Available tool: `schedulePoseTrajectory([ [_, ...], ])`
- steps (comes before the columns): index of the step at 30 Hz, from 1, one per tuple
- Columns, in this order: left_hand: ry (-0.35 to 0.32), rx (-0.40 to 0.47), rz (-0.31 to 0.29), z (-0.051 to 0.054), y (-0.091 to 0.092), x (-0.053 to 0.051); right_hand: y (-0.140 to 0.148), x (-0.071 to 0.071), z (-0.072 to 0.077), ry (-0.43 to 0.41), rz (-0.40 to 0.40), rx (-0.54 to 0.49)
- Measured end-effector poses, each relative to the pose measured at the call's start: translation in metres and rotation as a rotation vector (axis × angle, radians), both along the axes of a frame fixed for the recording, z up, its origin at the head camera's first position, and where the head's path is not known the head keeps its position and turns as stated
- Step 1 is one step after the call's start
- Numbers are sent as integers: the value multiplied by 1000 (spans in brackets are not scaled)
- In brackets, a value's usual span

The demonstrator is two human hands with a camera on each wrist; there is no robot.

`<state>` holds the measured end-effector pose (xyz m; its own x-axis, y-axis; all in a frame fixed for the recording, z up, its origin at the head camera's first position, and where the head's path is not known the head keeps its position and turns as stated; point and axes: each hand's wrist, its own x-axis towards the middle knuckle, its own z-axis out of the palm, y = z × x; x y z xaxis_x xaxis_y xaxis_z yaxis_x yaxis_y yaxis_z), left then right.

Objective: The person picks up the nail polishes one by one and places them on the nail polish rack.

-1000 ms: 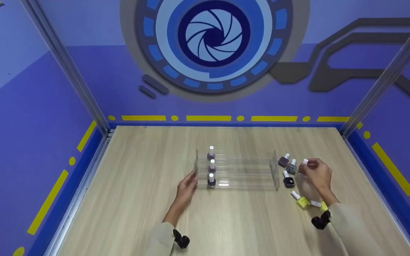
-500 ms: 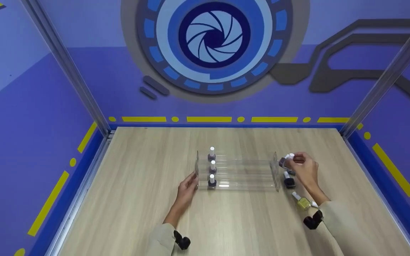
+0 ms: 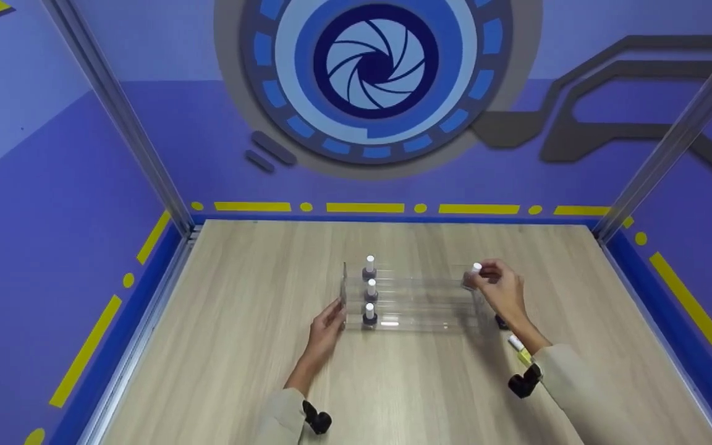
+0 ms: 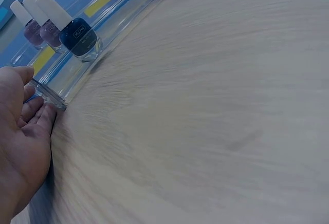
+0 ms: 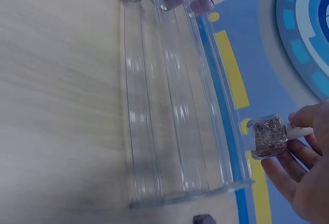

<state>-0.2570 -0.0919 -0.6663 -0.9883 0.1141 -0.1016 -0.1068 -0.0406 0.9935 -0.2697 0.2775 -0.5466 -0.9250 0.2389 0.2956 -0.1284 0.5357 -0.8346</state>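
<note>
A clear tiered display rack stands on the wooden table. My left hand grips its left end panel, thumb and fingers on either side. In the right wrist view, my right hand pinches a glittery nail polish bottle by its white cap. It holds that bottle above the rack's right end, at the back tier. At the left end stand three nail polish bottles, one per tier: a dark teal one in front, a mauve one in the middle and another mauve one behind.
Beyond the rack's right end, partly hidden by my right arm, lie a dark nail polish bottle and a yellow one. A purple bottle shows at the lower edge of the right wrist view. Patterned blue walls enclose the table.
My right hand has carried the glittery nail polish bottle leftward from beside the loose bottles to over the rack's right end. My left hand stays on the rack's left panel.
</note>
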Motion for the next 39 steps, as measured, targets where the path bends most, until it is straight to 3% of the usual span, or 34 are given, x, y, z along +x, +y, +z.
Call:
schedulePoseTrajectory([
  [11, 11, -39, 5, 0, -2, 1, -41, -8, -4, -58, 81, -58],
  [21, 25, 1, -4, 1, -1, 1, -71, -23, -6, 16, 100, -99],
  [28, 12, 3, -4, 1, 0, 1, -82, -33, -21, 47, 130, -265],
  [34, 43, -20, -5, 3, 1, 1, -81, -42, -33, 27, 100, -226],
  [39, 0, -28, -9, 4, 0, 2, -82, -46, -39, -32, 112, -189],
])
